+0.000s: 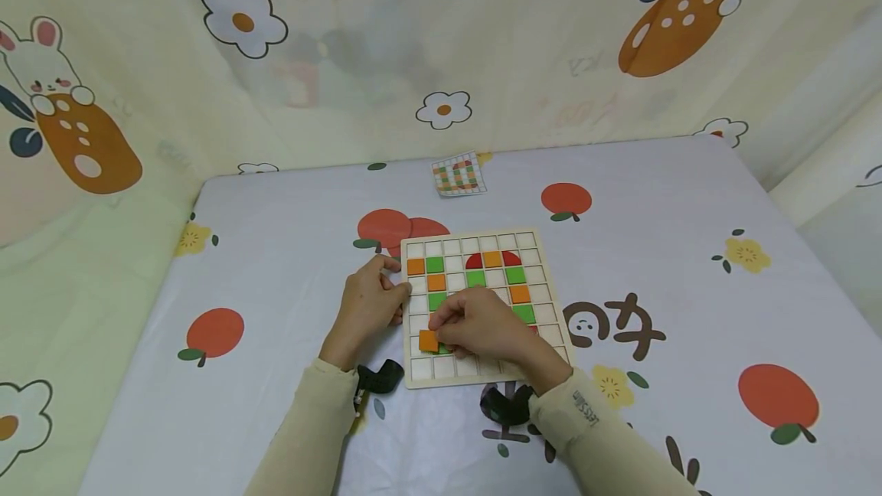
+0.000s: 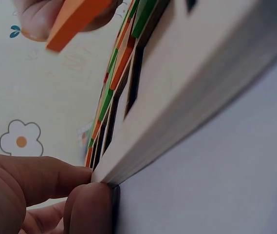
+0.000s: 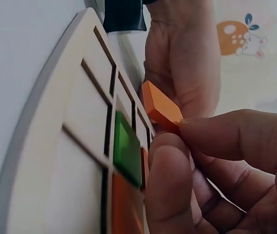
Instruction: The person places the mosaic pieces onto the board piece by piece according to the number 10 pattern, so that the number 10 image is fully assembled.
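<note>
A square wooden grid board lies on the table, with orange and green square tiles and red rounded pieces in some cells. My left hand grips the board's left edge; in the left wrist view its fingers meet at the rim. Between thumb and fingertips, my right hand pinches an orange square tile. In the right wrist view this orange tile is tilted above the board, near a seated green tile. The right hand and forearm hide part of the lower cells.
A small pattern card with a coloured grid lies behind the board. The table wears a pale cloth printed with fruit and flowers. A patterned curtain hangs behind the table. Dark wrist-worn devices sit near the board's front edge.
</note>
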The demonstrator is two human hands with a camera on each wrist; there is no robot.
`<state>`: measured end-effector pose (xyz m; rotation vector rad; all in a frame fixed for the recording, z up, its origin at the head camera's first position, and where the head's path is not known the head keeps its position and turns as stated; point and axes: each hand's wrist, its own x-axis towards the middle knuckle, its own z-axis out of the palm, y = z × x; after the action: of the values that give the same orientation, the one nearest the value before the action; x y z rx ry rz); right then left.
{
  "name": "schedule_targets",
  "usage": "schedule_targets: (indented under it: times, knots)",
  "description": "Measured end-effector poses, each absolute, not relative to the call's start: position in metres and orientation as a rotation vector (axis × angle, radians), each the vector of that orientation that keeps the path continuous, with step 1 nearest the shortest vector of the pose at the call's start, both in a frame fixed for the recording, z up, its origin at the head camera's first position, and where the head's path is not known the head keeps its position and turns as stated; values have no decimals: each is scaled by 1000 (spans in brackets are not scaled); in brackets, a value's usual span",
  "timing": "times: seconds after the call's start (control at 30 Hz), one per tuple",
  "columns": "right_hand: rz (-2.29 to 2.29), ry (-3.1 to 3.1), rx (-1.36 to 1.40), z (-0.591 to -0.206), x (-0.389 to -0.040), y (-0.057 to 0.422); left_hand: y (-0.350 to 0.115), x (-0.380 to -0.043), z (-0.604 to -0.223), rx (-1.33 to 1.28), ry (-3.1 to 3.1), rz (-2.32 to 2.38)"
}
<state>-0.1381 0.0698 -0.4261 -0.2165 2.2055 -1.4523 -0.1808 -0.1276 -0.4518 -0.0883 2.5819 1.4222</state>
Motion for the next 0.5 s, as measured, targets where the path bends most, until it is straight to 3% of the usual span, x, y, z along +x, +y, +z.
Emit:
schedule_targets:
  times: [0.5]
  knots:
    - [-1299, 2310, -361, -426, -144, 55, -128, -181, -452, -76, 2586, 1416]
